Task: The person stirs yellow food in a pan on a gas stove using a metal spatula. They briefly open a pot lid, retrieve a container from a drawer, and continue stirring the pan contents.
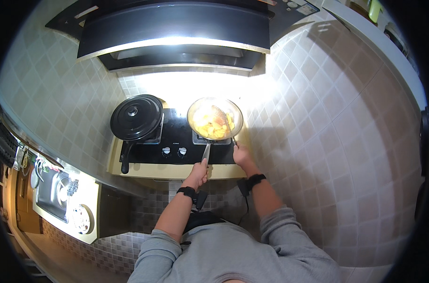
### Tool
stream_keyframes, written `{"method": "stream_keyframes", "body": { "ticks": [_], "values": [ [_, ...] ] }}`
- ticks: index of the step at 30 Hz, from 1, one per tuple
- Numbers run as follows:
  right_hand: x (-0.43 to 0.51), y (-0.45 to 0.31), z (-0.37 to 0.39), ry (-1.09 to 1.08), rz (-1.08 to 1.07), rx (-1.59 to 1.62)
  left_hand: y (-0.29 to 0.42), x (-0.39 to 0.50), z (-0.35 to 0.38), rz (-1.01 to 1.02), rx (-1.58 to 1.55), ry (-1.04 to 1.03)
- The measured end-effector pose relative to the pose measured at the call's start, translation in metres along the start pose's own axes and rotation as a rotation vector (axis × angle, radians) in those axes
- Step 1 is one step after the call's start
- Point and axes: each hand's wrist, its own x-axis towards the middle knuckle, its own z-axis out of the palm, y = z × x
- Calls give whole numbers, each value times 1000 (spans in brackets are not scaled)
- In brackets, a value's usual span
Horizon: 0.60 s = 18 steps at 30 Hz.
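Note:
My left hand (199,173) grips the handle (206,152) of a frying pan (189,122) on the right burner of the black gas stove (176,136). Inside the pan lie pale yellow slices of food (216,131), several of them overlapping. At the pan's right side, my right hand (241,154) is closed around the handle of a slotted turner (219,116), whose head rests among the slices. A strap with a dark device sits on each of my wrists.
A black lidded pan (136,116) stands on the left burner, its handle (125,159) towards me. The range hood (175,26) hangs overhead. A tiled wall (317,141) rises at right. At left are a sink (52,192) and a patterned plate (81,219) on a counter.

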Motion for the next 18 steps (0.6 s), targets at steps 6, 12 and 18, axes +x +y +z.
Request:
{"method": "stream_keyframes", "body": {
  "ticks": [6,12,18],
  "values": [
    [-17,-3,-12,-57,-137,-33,2,4,-1,-20,-9,-16],
    [-3,-26,-24,-119,41,-50,1,3,0,-27,28,-3],
    [-19,-20,-31,-38,-178,177,3,0,1,-36,-3,-9]
  ]
}}
